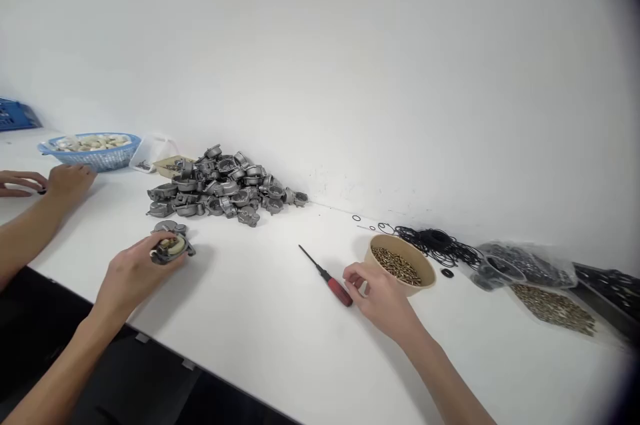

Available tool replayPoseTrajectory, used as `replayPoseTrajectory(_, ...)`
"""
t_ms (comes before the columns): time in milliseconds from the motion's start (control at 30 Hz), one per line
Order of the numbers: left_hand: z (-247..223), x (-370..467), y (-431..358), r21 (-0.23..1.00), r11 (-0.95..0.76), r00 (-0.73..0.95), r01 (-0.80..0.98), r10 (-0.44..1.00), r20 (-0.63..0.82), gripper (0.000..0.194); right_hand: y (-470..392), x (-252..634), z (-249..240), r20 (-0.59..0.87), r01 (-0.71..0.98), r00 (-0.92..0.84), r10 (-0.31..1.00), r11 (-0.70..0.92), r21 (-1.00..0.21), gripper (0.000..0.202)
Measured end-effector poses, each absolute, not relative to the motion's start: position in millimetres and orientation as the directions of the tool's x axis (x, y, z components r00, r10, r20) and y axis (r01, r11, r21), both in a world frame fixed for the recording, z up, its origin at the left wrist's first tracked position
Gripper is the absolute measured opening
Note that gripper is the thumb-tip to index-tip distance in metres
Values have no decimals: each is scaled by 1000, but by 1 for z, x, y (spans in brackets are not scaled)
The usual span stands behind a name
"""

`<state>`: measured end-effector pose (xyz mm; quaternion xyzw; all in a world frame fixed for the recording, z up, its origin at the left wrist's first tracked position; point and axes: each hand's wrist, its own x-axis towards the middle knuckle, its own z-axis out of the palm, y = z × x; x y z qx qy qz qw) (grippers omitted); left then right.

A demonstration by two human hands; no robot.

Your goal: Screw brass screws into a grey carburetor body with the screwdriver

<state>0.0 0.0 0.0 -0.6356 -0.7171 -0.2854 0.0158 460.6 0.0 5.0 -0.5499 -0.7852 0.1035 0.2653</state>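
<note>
My left hand point(131, 271) is closed round a grey cast-metal carburetor bowl point(173, 249), which has a cream-coloured float and a bit of brass inside. Just behind it, another grey casting point(169, 227) lies on the table. My right hand point(381, 298) hovers at the front left of a tan bowl point(425, 270) of small brass-coloured screws point(395, 265). Its fingers are bent and somewhat apart, and I see nothing between them. By those fingertips is the red handle of a screwdriver point(334, 285), its shaft pointing away to the left.
Grey castings point(225, 185) are piled against the wall. A blue basket point(107, 158) of pale floats stands at the left, near a co-worker's hands point(70, 181). Black rubber rings point(440, 245), bagged parts point(530, 265) and more screws point(555, 308) lie along the right.
</note>
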Motion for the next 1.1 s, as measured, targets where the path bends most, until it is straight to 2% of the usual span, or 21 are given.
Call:
replayPoseTrajectory(67,7,15,4,407,-113,-49,906,929,368,47,5,465,0,297,818,-233,926,352,-456,10)
replayPoseTrajectory(133,17,40,12,449,-312,162,837,925,343,45,11,470,-6,293,833,-203,934,322,-450,9)
replayPoseTrajectory(233,30,91,30,541,-565,473,624,823,314,36,19,476,-14,282,853,-156,947,273,-445,10)
replayPoseTrajectory(400,28,166,71,552,-725,728,412,626,279,40,23,479,-19,259,864,-114,959,225,-451,10)
replayPoseTrajectory(533,16,185,89,580,-758,781,299,544,308,42,28,472,-8,274,856,-115,955,235,-461,12)
replayPoseTrajectory(667,4,181,90,628,-745,780,225,524,343,47,64,445,13,274,846,-199,941,306,-438,17)
replayPoseTrajectory(867,-10,175,88,709,-681,744,183,567,353,61,180,356,38,232,856,-342,911,403,-323,32)
replayPoseTrajectory(1000,-17,174,91,808,-576,733,127,603,315,72,235,296,42,231,889,-335,913,388,-242,39)
replayPoseTrajectory(1100,-19,171,94,825,-539,714,169,644,274,75,254,268,40,213,913,-300,930,345,-219,38)
